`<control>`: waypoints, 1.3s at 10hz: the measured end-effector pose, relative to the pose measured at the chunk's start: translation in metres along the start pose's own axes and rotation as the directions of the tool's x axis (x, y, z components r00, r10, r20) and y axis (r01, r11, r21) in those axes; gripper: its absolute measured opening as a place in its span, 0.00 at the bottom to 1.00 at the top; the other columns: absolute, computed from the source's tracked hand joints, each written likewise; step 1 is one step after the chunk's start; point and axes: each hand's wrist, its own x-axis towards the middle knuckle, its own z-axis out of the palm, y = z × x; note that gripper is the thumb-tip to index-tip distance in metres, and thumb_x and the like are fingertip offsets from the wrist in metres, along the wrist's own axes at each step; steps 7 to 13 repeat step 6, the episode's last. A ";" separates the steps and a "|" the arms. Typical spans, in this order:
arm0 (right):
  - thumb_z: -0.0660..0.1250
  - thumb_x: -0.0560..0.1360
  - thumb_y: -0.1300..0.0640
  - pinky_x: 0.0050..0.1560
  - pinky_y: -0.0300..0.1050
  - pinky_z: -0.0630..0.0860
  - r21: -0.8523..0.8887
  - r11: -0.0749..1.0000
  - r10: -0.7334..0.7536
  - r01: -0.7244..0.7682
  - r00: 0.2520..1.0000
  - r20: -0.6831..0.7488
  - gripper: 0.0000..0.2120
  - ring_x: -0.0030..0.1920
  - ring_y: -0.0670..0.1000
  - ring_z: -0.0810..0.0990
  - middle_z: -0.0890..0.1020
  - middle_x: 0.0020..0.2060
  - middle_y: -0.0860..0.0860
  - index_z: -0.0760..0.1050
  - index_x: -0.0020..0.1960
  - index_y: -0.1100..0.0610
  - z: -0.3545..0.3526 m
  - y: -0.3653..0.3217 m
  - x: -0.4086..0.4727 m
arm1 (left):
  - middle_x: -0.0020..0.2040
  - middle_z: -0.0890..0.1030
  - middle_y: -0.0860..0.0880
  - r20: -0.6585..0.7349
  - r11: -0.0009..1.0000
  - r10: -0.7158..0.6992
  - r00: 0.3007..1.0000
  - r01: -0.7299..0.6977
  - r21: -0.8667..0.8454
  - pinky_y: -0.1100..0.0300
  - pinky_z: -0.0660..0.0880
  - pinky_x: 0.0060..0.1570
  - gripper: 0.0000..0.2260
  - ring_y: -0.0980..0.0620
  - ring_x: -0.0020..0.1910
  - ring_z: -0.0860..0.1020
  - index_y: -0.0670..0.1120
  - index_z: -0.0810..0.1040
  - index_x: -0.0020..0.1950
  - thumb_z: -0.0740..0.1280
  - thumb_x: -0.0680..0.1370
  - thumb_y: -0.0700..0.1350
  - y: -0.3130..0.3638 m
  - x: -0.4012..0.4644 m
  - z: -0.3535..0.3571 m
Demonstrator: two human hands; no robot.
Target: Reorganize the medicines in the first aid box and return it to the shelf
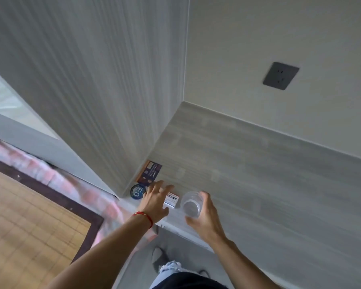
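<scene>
Right grip (203,217) around clear cup (191,204)

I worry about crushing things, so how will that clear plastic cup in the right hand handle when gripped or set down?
The clear plastic cup looks thin-walled, so it probably flexes under a firm squeeze. It appears empty, so it is likely very light and easy to knock over on the grey counter. The right hand wraps its side loosely, which seems sensible.

A clear glossy plastic cup (191,204) and printed cardboard box (171,200) sit on matt wood-grain shelf (248,163).
</scene>
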 end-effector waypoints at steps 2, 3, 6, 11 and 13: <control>0.80 0.67 0.61 0.66 0.40 0.71 -0.041 0.999 -0.033 0.035 0.998 0.044 0.43 0.69 0.53 0.75 0.75 0.71 0.54 0.62 0.76 0.57 -0.002 -0.003 0.010 | 0.77 0.61 0.42 0.002 0.998 -0.020 1.000 0.020 -0.067 0.46 0.66 0.72 0.37 0.40 0.77 0.59 0.52 0.64 0.78 0.74 0.71 0.45 -0.013 0.002 0.007; 0.80 0.68 0.60 0.67 0.45 0.74 -0.048 0.998 -0.028 0.031 0.998 0.051 0.43 0.68 0.53 0.77 0.75 0.70 0.53 0.61 0.76 0.55 -0.002 -0.001 0.010 | 0.76 0.63 0.41 -0.009 0.993 -0.021 1.000 0.020 -0.119 0.47 0.67 0.72 0.37 0.39 0.74 0.63 0.51 0.65 0.77 0.75 0.70 0.44 -0.017 0.004 0.008; 0.81 0.69 0.55 0.72 0.35 0.63 0.101 0.995 0.007 -0.011 0.999 0.040 0.57 0.77 0.41 0.63 0.62 0.80 0.44 0.46 0.84 0.43 -0.006 0.017 0.000 | 0.76 0.62 0.41 -0.004 0.994 0.004 1.000 -0.004 -0.111 0.44 0.71 0.68 0.39 0.40 0.73 0.65 0.51 0.63 0.77 0.75 0.69 0.49 -0.026 0.002 0.007; 0.81 0.69 0.55 0.72 0.35 0.63 0.101 0.995 0.007 -0.011 0.999 0.040 0.57 0.77 0.41 0.63 0.62 0.80 0.44 0.46 0.84 0.43 -0.006 0.017 0.000 | 0.76 0.62 0.41 -0.004 0.994 0.004 1.000 -0.004 -0.111 0.44 0.71 0.68 0.39 0.40 0.73 0.65 0.51 0.63 0.77 0.75 0.69 0.49 -0.026 0.002 0.007; 0.81 0.69 0.55 0.72 0.35 0.63 0.101 0.995 0.007 -0.011 0.999 0.040 0.57 0.77 0.41 0.63 0.62 0.80 0.44 0.46 0.84 0.43 -0.006 0.017 0.000 | 0.76 0.62 0.41 -0.004 0.994 0.004 1.000 -0.004 -0.111 0.44 0.71 0.68 0.39 0.40 0.73 0.65 0.51 0.63 0.77 0.75 0.69 0.49 -0.026 0.002 0.007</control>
